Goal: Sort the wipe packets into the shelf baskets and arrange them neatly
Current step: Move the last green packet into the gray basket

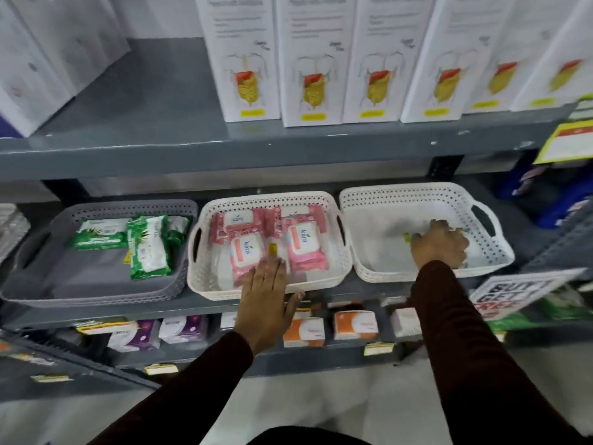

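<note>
Left hand [268,295] lies flat and open, fingers spread, on the front rim of the middle white basket [205,285], just touching the pink packets [276,240]; right hand [441,244] reaches palm-down into the right white basket [362,268], fingers curled over something blurred, so I cannot tell what it holds. Green packets [141,242] sit in the grey basket [96,293]. Judged step: placing into the right basket; next, straightening the askew pink packets.

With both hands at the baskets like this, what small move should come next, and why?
Probably the right hand should set down whatever it has in the right white basket; its contents are blurred. The left hand, lying flat, could then square the pink packets, which overlap at mixed angles in the middle basket.
</note>
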{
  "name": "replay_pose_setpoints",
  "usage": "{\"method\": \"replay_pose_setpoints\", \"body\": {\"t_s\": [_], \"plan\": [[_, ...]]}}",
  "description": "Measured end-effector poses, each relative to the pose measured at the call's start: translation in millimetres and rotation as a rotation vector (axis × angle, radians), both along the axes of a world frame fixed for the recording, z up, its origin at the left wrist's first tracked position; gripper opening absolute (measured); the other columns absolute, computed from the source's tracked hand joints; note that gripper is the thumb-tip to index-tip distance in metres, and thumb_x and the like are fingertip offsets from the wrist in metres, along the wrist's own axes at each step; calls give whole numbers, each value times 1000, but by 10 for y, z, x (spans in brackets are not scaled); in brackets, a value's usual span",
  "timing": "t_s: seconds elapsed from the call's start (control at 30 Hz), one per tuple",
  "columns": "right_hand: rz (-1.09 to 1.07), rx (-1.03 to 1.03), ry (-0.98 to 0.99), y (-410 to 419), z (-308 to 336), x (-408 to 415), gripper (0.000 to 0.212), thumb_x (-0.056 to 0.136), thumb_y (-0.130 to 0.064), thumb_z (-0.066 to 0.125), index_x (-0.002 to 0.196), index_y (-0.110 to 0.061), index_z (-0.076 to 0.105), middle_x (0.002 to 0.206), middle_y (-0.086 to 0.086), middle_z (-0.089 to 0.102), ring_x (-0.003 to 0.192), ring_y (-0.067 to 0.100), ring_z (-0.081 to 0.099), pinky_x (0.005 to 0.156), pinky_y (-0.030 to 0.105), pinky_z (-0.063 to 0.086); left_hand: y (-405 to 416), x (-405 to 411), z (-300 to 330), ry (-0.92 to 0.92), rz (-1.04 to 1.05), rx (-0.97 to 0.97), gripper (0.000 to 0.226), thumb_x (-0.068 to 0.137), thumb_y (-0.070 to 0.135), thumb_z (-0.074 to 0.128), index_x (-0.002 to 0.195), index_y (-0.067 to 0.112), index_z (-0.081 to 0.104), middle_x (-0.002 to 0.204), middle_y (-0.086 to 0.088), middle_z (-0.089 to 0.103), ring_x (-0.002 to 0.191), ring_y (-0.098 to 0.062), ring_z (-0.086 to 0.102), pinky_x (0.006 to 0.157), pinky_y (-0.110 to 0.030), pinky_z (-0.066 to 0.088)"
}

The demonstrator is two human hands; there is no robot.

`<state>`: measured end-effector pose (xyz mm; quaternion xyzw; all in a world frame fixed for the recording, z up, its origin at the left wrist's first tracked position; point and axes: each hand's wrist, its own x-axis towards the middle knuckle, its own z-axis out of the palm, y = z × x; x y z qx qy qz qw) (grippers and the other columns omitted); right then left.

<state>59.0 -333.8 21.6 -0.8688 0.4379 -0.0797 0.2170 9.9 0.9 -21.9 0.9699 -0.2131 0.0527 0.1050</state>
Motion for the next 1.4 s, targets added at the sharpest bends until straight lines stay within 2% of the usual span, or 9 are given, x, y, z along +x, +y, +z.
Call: {"method": "replay_pose_setpoints", "body": {"t_s": [0.1, 0.23, 0.37, 0.53, 0.73, 0.97, 1.2, 1.33, 1.4], "plan": [[-18, 153, 179, -359, 2, 32, 74, 89, -32, 64, 150, -9, 29, 149, 24, 39, 136, 41, 40, 110, 51, 36, -192, -3, -8, -19, -14, 10, 65, 101, 50, 36, 150, 8, 26, 158, -12, 26, 146, -31, 12, 118, -52, 9], [-13, 186, 123, -481, -51, 54, 77, 87, -21, 66, 151, -9, 23, 141, 27, 47, 128, 43, 50, 105, 49, 45, -220, -4, 17, -24, -7, -23, 59, 99, 47, 31, 145, 10, 37, 151, -11, 40, 144, -31, 21, 117, -52, 17], [35, 200, -87, -298, -49, 5, 77, 87, -31, 69, 147, -12, 23, 133, 30, 49, 117, 48, 55, 99, 52, 47, -58, -55, -18, -45, 13, -63, 64, 98, 51, 24, 150, 15, 28, 158, -6, 27, 146, -22, 7, 118, -48, 14], [187, 198, -599, 344, 147, 6, 61, 78, -31, 77, 125, -25, 38, 117, 16, 61, 96, 38, 66, 85, 50, 56, 355, -50, -31, -39, 59, -46, 66, 99, 50, 28, 154, 16, 15, 160, -3, 19, 148, -23, -1, 118, -44, 5], [534, 213, -808, 1605, 438, 193, 59, 73, -29, 84, 121, -29, 49, 109, 3, 65, 89, 28, 67, 77, 41, 56, 1224, -12, 93, -101, 198, -103, 70, 100, 55, 22, 154, 12, 11, 161, -3, 7, 147, -22, -8, 118, -35, -5], [1021, 185, -604, 3487, 390, 417, 61, 71, -32, 85, 125, -27, 56, 121, 0, 68, 103, 21, 66, 84, 28, 52, 2680, 157, 244, -84, 428, -104, 70, 102, 54, 28, 154, 10, 8, 161, -4, 2, 147, -22, -7, 117, -30, -10], [1482, -138, -318, 5219, 234, 848, 57, 75, -25, 72, 129, -27, 52, 135, 2, 55, 124, 27, 53, 97, 37, 47, 3875, 326, 202, 28, 535, -37, 112, 80, 73, -20, 144, 2, 39, 151, -13, 38, 143, -35, 22, 118, -43, 9], [1567, -367, -124, 5704, -27, 1057, 50, 91, -7, 55, 139, -14, 45, 163, 8, 27, 149, 31, 25, 121, 44, 24, 3921, 343, 223, 86, 501, 58, 70, 90, 45, 27, 125, -7, 59, 130, -21, 60, 121, -42, 55, 109, -38, 13], [1593, -419, 8, 5762, -179, 1078, 50, 97, -2, 42, 145, -9, 39, 168, 8, 14, 154, 29, 10, 125, 45, 7, 3927, 355, 185, 45, 490, 51, 62, 92, 40, 36, 128, -5, 57, 133, -19, 58, 123, -39, 53, 112, -35, 7]]}}
